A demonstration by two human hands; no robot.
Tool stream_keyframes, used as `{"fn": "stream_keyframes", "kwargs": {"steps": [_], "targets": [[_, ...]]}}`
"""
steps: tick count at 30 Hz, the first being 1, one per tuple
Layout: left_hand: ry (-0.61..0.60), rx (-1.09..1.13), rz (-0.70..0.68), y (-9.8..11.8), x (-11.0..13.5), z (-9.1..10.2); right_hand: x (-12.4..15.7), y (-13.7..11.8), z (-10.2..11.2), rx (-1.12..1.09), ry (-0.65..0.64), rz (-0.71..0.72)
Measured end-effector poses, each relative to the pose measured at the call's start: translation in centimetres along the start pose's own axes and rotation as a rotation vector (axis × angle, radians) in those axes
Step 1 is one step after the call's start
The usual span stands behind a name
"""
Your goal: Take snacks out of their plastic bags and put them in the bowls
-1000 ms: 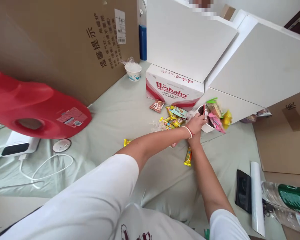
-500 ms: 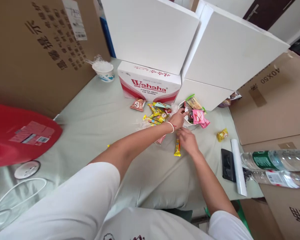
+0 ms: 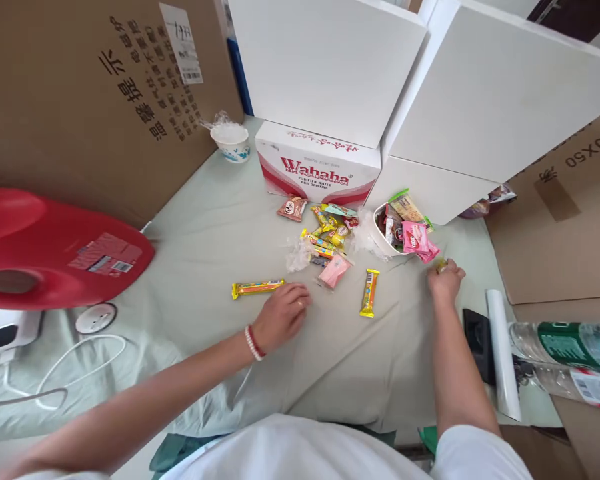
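Note:
My left hand (image 3: 284, 313) rests on the cloth with its fingers loosely bent and nothing visible in them, beside the right end of a yellow-wrapped snack bar (image 3: 255, 287). On the right, the fingers of my right hand (image 3: 446, 281) close around a small yellow-wrapped snack (image 3: 441, 265), mostly covered by them. Between the hands lies another yellow snack bar (image 3: 369, 293). A pink packet (image 3: 335, 271) sits at the front of a heap of yellow packets (image 3: 330, 230). The white tub (image 3: 389, 247) holds several snacks, among them pink packets (image 3: 416, 238).
Behind the snacks stand a Wahaba-style white and red carton (image 3: 317, 172) and white panels (image 3: 325, 67). A paper cup (image 3: 231, 143) is at back left, a red jug (image 3: 65, 250) at left. Bottles (image 3: 565, 343), a white roll (image 3: 503, 357) and a black object (image 3: 477, 340) lie at right.
My hands have parted from beside the tub: the left moved left and nearer me, the right moved right and took hold of the small yellow snack. The view has shifted somewhat.

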State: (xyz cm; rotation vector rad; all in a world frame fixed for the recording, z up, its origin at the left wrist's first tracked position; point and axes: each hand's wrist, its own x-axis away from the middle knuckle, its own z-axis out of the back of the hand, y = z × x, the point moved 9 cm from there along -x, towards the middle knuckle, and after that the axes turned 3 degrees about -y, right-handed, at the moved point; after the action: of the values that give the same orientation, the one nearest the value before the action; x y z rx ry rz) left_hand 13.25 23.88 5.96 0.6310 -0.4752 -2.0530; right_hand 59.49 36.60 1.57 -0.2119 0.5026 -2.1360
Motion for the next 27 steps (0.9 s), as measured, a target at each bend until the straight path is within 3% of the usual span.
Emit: {"fn": "stream_keyframes", "kwargs": {"steps": [4,7,10,12,14,17,19,20,22,25,27], "targets": [[0.196,-0.063,0.167,-4.3,3.2,4.0,9.2,-4.6,1.8,-0.135,0.215,0.351],[0.291,-0.110,0.324,-6.5,2.1,5.1,14.2,-12.1,1.1,-0.132,0.149,0.724],[0.277,-0.099,0.463,-8.3,-1.4,4.1,15.1,-19.9,-2.4,0.018,-0.035,0.974],[0.209,-0.072,0.552,-9.7,-3.9,3.0,13.9,-23.7,-4.7,0.152,-0.137,1.022],[0.148,-0.007,0.615,-10.9,-5.7,2.3,12.8,-26.0,-5.5,0.226,-0.176,1.031],[0.152,0.099,0.618,-11.4,-6.1,2.8,13.4,-26.0,-2.3,0.077,-0.061,0.997],[0.165,0.161,0.598,-10.7,-4.9,2.9,15.1,-23.1,0.7,-0.179,0.012,0.860],[0.169,0.209,0.578,-9.9,-4.0,2.7,16.3,-21.1,1.5,-0.323,-0.023,0.759],[0.177,0.347,0.517,-7.7,-2.1,1.7,19.8,-17.5,0.7,-0.594,-0.249,0.547],[0.168,0.622,0.413,-4.1,0.8,-0.6,27.1,-15.7,-3.2,-0.860,-0.664,0.342],[0.113,0.818,0.411,-2.8,2.6,-2.6,30.3,-15.7,-5.2,-0.925,-0.755,0.253]]}}
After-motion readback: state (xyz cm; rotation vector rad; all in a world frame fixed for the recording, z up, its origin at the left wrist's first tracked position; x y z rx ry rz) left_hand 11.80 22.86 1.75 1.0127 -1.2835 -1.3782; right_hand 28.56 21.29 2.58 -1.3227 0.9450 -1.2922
